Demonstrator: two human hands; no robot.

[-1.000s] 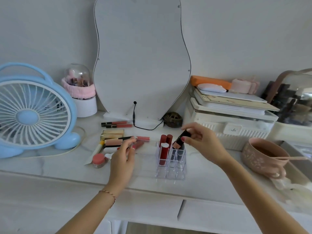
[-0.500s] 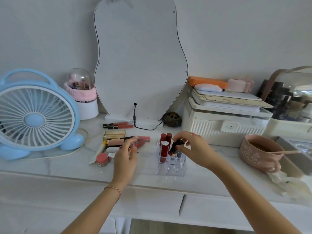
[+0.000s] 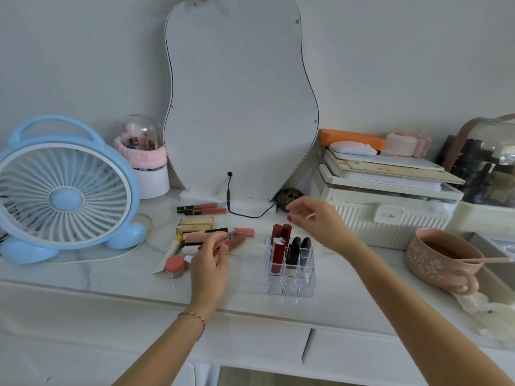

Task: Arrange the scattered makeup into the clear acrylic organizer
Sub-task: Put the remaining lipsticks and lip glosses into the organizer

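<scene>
Several lipsticks (image 3: 292,253) stand in the clear organizer (image 3: 291,274) near the counter's front edge — right hand (image 3: 317,221) empty, fingers spread, above it; left hand (image 3: 210,260) pinches a thin red stick by the scattered tubes (image 3: 203,232) at left.

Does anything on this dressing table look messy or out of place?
Yes: a heap of lip tubes lies flat and crisscrossed left of the clear organizer, whose front slots look empty. Nothing seems spilled or broken.
</scene>
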